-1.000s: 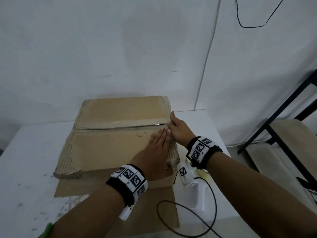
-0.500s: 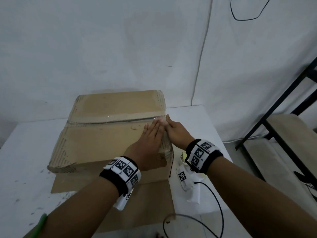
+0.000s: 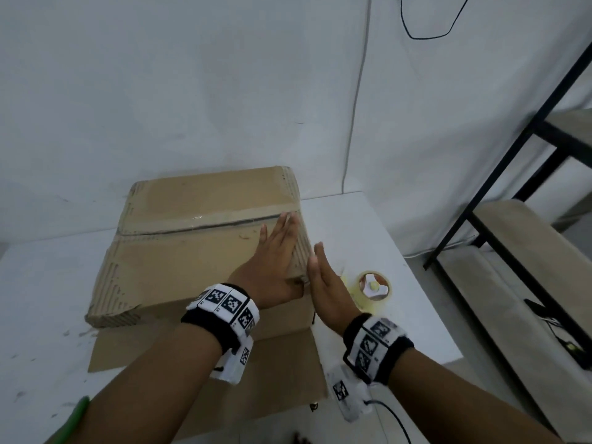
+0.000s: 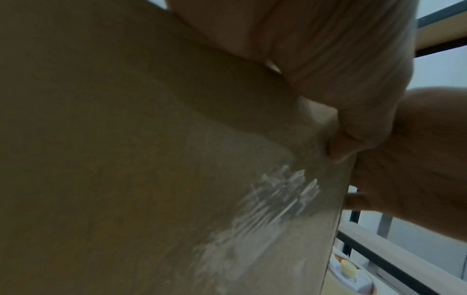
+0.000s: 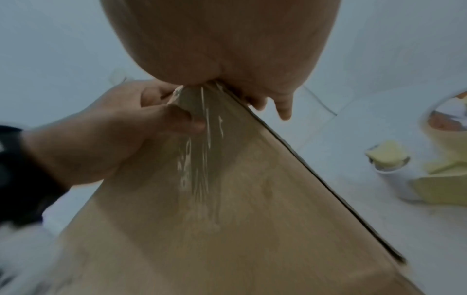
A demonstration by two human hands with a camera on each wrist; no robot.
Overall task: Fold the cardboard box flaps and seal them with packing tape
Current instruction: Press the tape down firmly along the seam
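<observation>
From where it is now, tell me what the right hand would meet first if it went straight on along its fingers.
The right hand lies flat against the cardboard box, pointing toward the back wall. It would likely slide along the box's right side; past that, the way looks free to the wall, though depth is unclear.

Both forearms reach forward from the bottom of the head view, each wrist wrapped in a black band carrying white squares printed with black patterns. The left hand [image 3: 272, 267] lies palm down, fingers straight and close together, pointing away from the person; its thumb curls down over an edge (the right wrist view shows this most plainly). The right hand [image 3: 326, 283] stands on its side just beside the left, fingers straight and together, palm facing left. In the wrist views the two hands meet at the same corner, apparently touching.
</observation>
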